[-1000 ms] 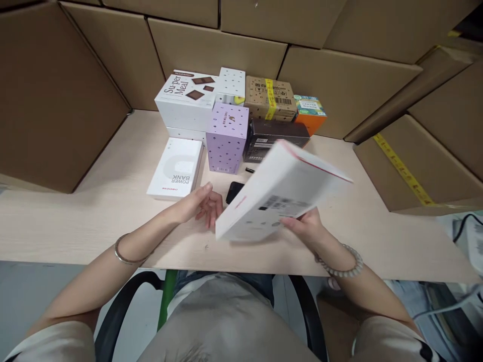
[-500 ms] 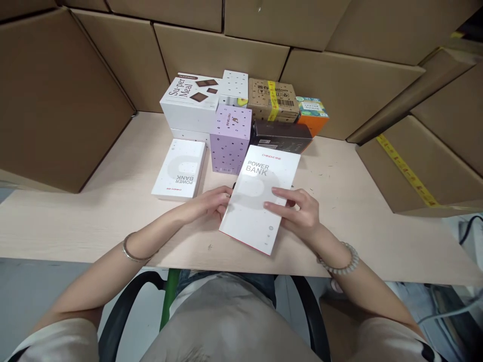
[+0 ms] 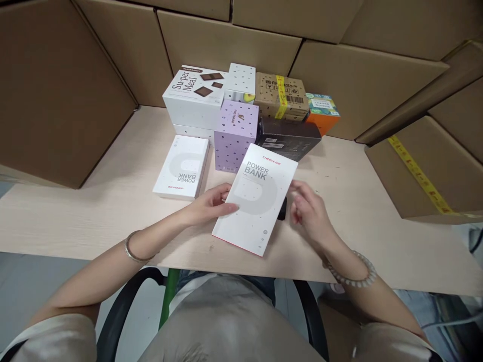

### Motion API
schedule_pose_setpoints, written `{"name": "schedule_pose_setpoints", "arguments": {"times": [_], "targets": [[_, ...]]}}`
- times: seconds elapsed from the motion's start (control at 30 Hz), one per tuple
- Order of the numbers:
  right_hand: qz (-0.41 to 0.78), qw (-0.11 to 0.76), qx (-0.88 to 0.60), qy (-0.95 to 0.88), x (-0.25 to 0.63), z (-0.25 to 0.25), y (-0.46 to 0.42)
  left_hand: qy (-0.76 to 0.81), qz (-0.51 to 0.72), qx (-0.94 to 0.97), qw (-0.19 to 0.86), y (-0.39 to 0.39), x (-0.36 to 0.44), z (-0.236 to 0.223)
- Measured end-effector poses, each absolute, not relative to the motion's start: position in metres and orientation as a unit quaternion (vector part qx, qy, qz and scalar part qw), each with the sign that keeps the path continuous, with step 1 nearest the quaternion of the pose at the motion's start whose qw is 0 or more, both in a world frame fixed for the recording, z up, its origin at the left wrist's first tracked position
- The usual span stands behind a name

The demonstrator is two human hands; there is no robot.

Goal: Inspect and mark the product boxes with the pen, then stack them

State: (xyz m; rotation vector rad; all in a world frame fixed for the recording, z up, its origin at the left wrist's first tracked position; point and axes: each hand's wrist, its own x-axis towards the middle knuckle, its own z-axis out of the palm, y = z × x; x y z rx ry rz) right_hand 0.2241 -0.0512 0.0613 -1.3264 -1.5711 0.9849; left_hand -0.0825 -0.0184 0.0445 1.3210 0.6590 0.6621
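Now the left hand point(image 3: 218, 201) holds the white box point(image 3: 255, 200); the right hand point(image 3: 307, 208), fingers curled, is beside it.

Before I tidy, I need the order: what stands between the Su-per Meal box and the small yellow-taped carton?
In the head view, a white spotted box stands between the Su-per Meal box and the small yellow-taped carton.
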Motion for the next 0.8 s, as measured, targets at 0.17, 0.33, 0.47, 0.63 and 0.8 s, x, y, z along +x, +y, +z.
{"name": "schedule_pose_setpoints", "arguments": {"times": [0.17, 0.33, 0.47, 0.63, 0.8], "targets": [[0.665, 0.343, -0.477, -0.462, 0.203, 0.065, -0.056, 0.266, 0.316, 0.606, 0.68, -0.022, -0.079, 0.043], [0.738, 0.383, -0.436, -0.345, 0.202, 0.059, -0.046, 0.229, 0.289, 0.617, 0.695, -0.028, -0.083, 0.052], [0.737, 0.365, -0.46, -0.334, 0.208, 0.057, -0.04, 0.241, 0.266, 0.614, 0.703, -0.03, -0.086, 0.053], [0.655, 0.413, -0.482, -0.41, 0.205, 0.054, -0.047, 0.234, 0.276, 0.605, 0.709, -0.027, -0.08, 0.047], [0.593, 0.362, -0.428, -0.579, 0.207, 0.051, -0.063, 0.25, 0.289, 0.598, 0.705, -0.018, -0.075, 0.04]]}}
